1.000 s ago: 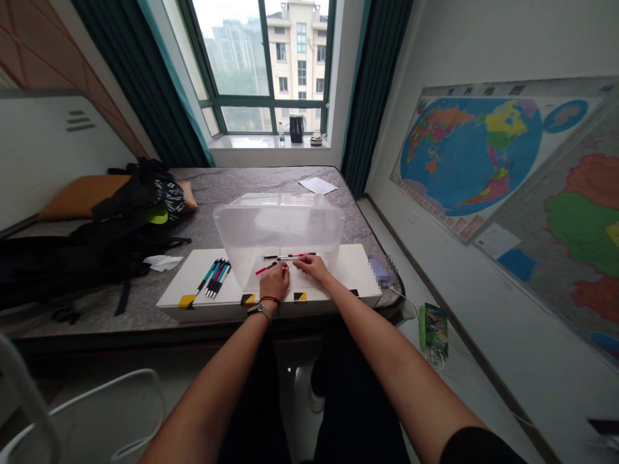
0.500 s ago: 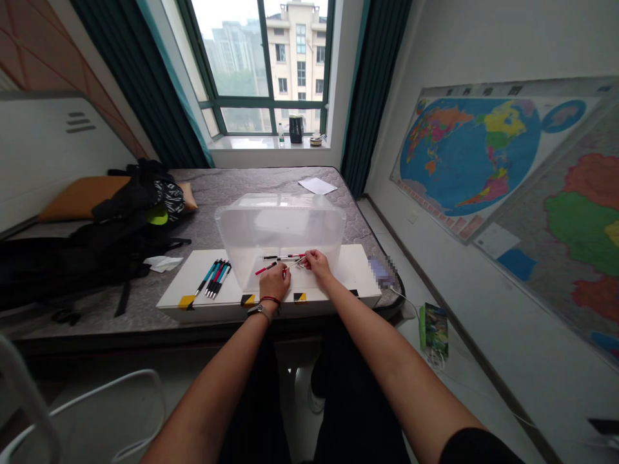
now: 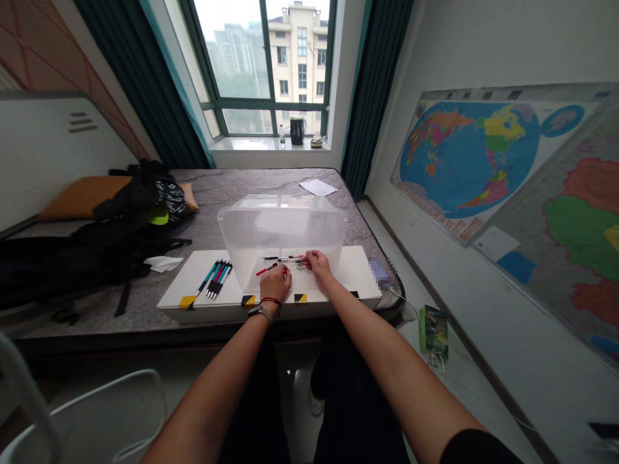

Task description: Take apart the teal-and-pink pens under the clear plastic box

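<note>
Under the raised edge of an upside-down clear plastic box (image 3: 283, 225), both my hands work on a white board (image 3: 338, 277). My left hand (image 3: 275, 283) grips a red-and-black pen (image 3: 267, 269), whose tip points left. My right hand (image 3: 316, 264) pinches a small silver pen part (image 3: 301, 265), though its exact form is too small to tell. Just above my fingers, a thin black-and-red pen (image 3: 279, 258) lies on the board. Farther left, several teal, red and black pens (image 3: 216, 278) lie side by side.
Yellow-and-black tape marks (image 3: 249, 299) line the board's front edge. The board rests on a grey mattress (image 3: 207, 187), with a black backpack (image 3: 130, 212) to the left, a sheet of paper (image 3: 318, 187) behind the box, and a blurred object (image 3: 382, 272) to the right.
My right hand has drawn slightly closer to the silver part, and the thin piece extending from it earlier no longer shows clearly. My left hand stays nearly still, while the whole view has shifted slightly.
</note>
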`<state>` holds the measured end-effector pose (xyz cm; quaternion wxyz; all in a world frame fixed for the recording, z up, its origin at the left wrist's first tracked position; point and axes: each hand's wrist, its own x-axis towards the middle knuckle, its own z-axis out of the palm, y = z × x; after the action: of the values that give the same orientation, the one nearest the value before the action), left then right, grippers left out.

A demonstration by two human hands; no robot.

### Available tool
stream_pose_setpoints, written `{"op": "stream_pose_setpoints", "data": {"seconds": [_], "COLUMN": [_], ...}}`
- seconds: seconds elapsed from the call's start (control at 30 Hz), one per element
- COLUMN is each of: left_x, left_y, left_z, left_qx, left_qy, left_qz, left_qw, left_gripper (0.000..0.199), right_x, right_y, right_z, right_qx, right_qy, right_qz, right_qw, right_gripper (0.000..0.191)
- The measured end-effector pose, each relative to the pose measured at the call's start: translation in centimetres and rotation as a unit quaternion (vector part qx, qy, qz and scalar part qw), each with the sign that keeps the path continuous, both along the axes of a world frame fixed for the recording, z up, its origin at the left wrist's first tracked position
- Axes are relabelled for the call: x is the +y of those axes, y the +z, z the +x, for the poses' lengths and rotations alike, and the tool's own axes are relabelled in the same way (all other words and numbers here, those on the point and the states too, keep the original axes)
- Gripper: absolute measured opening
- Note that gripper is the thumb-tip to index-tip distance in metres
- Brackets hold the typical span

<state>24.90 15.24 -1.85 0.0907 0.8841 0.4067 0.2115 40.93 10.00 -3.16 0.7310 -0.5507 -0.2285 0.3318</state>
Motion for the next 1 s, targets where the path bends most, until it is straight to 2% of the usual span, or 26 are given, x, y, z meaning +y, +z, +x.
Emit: {"op": "stream_pose_setpoints", "data": {"seconds": [0.17, 0.43, 0.6, 0.83, 1.0], "left_x": [0.0, 0.1, 0.2, 0.5, 0.7], "left_y": [0.0, 0.0, -0.3, -1.2, -1.6], "left_z": [0.0, 0.0, 0.0, 0.1, 0.0], "left_qx": [-0.005, 0.000, -0.013, -0.099, -0.124], "left_qy": [-0.001, -0.002, -0.008, -0.052, -0.101], "left_qz": [-0.004, -0.008, -0.004, 0.024, 0.026], "left_qw": [1.000, 1.000, 1.000, 0.993, 0.987], "left_gripper": [0.028, 0.026, 0.026, 0.035, 0.042], "right_x": [0.1, 0.0, 0.0, -0.4, -0.6], "right_y": [-0.1, -0.1, -0.2, -0.1, -0.1], "right_z": [0.0, -0.1, 0.0, -0.2, -0.8], "right_qx": [0.012, 0.029, 0.014, -0.140, -0.323], "right_qy": [0.014, 0.010, 0.023, 0.078, 0.119], "right_qz": [-0.005, 0.009, 0.000, -0.023, -0.073], "right_qw": [1.000, 1.000, 1.000, 0.987, 0.936], "right_gripper": [0.032, 0.038, 0.029, 0.032, 0.036]}}
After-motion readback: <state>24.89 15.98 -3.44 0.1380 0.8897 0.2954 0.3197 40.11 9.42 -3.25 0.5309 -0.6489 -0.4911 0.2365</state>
